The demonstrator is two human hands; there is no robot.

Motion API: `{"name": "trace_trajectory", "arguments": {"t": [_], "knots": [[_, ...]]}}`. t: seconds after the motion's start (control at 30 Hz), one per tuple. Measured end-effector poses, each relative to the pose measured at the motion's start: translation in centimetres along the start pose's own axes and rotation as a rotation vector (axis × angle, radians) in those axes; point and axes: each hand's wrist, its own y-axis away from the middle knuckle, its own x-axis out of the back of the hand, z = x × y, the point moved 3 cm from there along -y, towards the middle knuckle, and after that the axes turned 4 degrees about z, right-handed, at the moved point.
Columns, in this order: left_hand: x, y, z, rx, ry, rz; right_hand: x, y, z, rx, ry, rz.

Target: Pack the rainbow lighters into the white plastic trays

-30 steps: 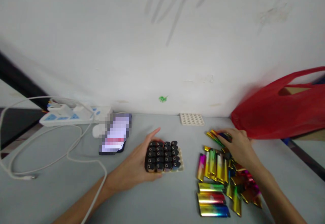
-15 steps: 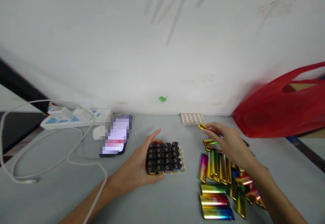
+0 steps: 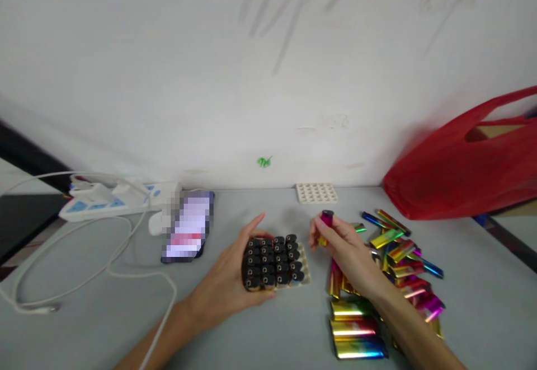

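My left hand [image 3: 229, 275] is curled around the left side of a cream tray [image 3: 305, 275], thumb raised. Rows of black-ended pieces [image 3: 268, 263] stand upright in it, each with a small ring on its top; the right-hand column of sockets shows bare. Between the fingertips of my right hand [image 3: 342, 241] is a shiny magenta-and-gold lighter casing [image 3: 324, 222], held upright with its dark oval end up. Beneath and beside that hand lie more metallic casings [image 3: 356, 328] in gold, red, green and blue, some in a neat row, others in a loose heap [image 3: 413, 272].
A second cream tray [image 3: 316, 193] with sockets lies against the wall. On the left are a phone [image 3: 188, 227], a white power strip [image 3: 121, 199] and a looping white cable [image 3: 142, 272] that crosses over my left forearm. A red bag [image 3: 461, 163] stands at the back right.
My right hand has moved left and down toward the tray, turning the casing from lying flat to upright. More of the loose heap shows. My left hand keeps its hold on the tray.
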Motion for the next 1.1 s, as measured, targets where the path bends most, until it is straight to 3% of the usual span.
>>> {"name": "trace_trajectory", "arguments": {"t": [0.17, 0.4, 0.63, 1.1], "knots": [[-0.3, 0.2, -0.2, -0.039, -0.009, -0.013, -1.0, 0.2, 0.6, -0.152, -0.172, -0.046], [-0.3, 0.3, -0.2, -0.065, -0.018, -0.016, -1.4, 0.4, 1.5, -0.223, -0.292, -0.061], [-0.3, 0.2, -0.4, -0.053, -0.036, -0.022, -2.5, 0.7, 0.8, -0.227, -0.368, -0.080], [-0.3, 0.3, -0.3, -0.062, 0.000, -0.055, -2.6, 1.1, 0.9, -0.220, -0.330, -0.140]]}}
